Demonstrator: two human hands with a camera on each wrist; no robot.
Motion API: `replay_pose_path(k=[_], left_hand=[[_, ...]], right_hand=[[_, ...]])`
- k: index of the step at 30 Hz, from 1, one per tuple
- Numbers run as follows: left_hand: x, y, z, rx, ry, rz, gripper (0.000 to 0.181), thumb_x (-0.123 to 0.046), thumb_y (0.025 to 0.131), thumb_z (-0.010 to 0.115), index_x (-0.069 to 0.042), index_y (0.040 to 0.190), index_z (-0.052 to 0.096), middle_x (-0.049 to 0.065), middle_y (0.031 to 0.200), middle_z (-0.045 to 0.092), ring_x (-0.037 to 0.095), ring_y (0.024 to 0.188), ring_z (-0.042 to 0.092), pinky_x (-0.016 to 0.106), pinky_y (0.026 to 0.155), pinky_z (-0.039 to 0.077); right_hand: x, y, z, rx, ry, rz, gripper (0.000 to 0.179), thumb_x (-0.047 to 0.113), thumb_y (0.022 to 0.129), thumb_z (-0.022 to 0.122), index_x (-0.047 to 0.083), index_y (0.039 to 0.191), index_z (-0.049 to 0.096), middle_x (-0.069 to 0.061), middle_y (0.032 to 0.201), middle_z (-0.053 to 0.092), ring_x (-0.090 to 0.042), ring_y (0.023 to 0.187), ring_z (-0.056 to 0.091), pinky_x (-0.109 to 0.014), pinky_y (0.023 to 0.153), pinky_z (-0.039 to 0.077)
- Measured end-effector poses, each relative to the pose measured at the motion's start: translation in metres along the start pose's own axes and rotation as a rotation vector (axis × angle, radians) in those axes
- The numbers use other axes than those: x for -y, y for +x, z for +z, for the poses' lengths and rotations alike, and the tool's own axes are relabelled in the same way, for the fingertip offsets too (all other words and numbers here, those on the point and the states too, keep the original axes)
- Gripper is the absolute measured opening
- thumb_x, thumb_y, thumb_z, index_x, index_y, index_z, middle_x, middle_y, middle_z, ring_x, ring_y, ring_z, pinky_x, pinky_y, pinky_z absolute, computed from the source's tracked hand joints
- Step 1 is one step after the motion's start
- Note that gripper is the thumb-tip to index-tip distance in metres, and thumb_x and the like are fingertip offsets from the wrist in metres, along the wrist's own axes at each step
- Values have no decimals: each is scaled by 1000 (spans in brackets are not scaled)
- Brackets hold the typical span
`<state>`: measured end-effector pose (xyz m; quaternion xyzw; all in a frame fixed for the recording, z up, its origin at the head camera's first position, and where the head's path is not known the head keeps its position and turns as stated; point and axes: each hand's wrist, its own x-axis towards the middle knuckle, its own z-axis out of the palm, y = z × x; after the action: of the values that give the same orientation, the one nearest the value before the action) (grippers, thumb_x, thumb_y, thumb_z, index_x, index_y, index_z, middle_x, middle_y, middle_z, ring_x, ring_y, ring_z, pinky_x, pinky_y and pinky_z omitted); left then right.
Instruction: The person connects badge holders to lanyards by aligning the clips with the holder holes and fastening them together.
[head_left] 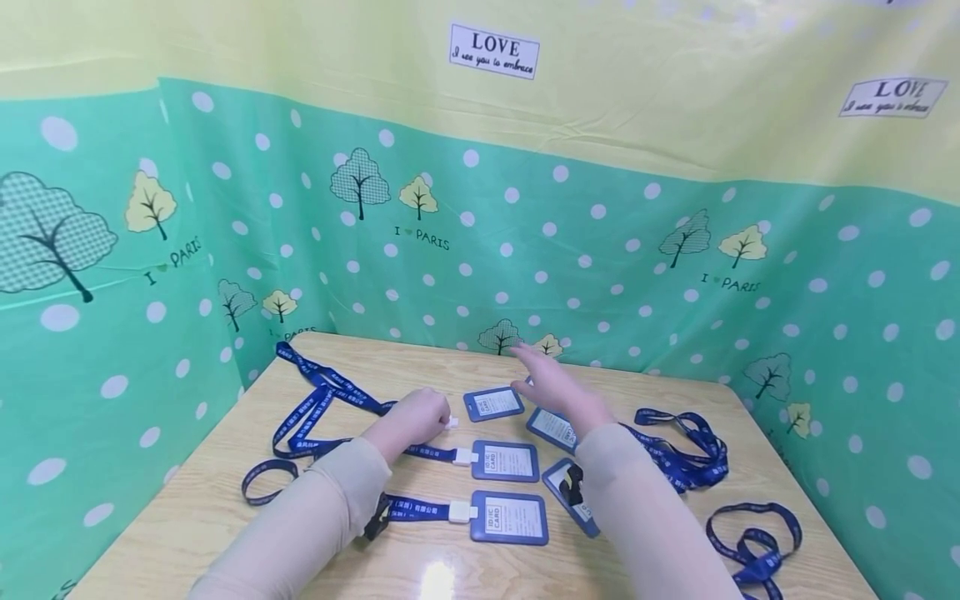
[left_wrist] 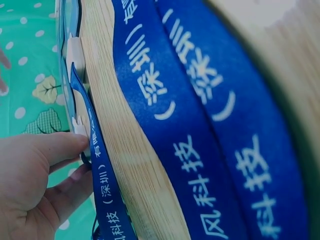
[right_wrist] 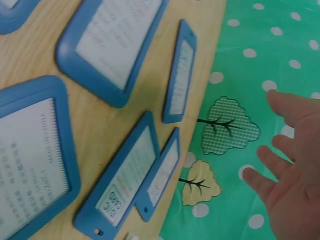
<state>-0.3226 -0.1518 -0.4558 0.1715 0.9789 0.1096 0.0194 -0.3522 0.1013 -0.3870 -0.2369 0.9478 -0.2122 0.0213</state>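
My left hand (head_left: 416,421) pinches the white clip (head_left: 452,423) of a blue lanyard between thumb and finger. Just right of it lies a blue card holder (head_left: 493,403), apart from the clip. My right hand (head_left: 558,387) is raised over the far side of the table with fingers spread, holding nothing. Below and beside it are loose card holders, one (head_left: 553,429) partly covered by the hand and another (head_left: 566,492) by the wrist. In the right wrist view, two loose holders (right_wrist: 125,180) overlap. Nearer me, two card holders (head_left: 506,473) (head_left: 510,533) are joined to lanyards by white clips.
Blue lanyards (head_left: 303,417) lie looped on the left of the wooden table (head_left: 225,517). More lanyards (head_left: 697,458) are heaped at the right, with another (head_left: 757,567) at the front right. A green and yellow printed cloth (head_left: 465,283) hangs behind the table and at both sides.
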Motion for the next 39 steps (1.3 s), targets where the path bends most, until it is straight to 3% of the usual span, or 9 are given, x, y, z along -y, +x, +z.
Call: replay_pose_path(k=[7, 13, 20, 27, 39], left_hand=[[-1, -1, -2, 5, -8, -1, 6, -13, 91, 76, -15, 87, 80, 0, 91, 72, 16, 84, 65, 35, 85, 58], [-1, -1, -2, 9, -35, -10, 7, -12, 91, 76, -16, 85, 79, -1, 90, 71, 13, 78, 62, 34, 84, 59], [-1, 0, 0, 13, -34, -25, 8, -13, 92, 76, -16, 86, 80, -2, 89, 71, 12, 77, 61, 34, 83, 59], [-2, -1, -2, 10, -30, -29, 8, -13, 92, 75, -15, 86, 79, -2, 86, 69, 12, 75, 59, 32, 82, 58], [-1, -2, -4, 7, -58, -20, 10, -11, 92, 75, -15, 85, 79, -2, 86, 69, 12, 73, 58, 32, 80, 57]], right_hand=[[-4, 0, 15, 57, -87, 59, 65, 26, 101, 66, 19, 158, 37, -8, 167, 23, -33, 152, 23, -53, 121, 24], [-6, -1, 33, 132, -73, 117, 62, 29, 101, 64, 23, 158, 39, -7, 166, 28, -31, 151, 26, -54, 120, 26], [-1, -6, 46, 222, -73, 111, 60, 18, 100, 63, 16, 156, 42, -11, 166, 27, -34, 149, 29, -53, 120, 26], [1, -7, 51, 250, -112, 115, 56, 22, 101, 62, 18, 155, 45, -9, 165, 29, -32, 150, 29, -52, 121, 26], [0, -6, 59, 272, -170, 150, 54, 32, 98, 69, 17, 148, 54, -6, 147, 56, -28, 137, 50, -49, 112, 42]])
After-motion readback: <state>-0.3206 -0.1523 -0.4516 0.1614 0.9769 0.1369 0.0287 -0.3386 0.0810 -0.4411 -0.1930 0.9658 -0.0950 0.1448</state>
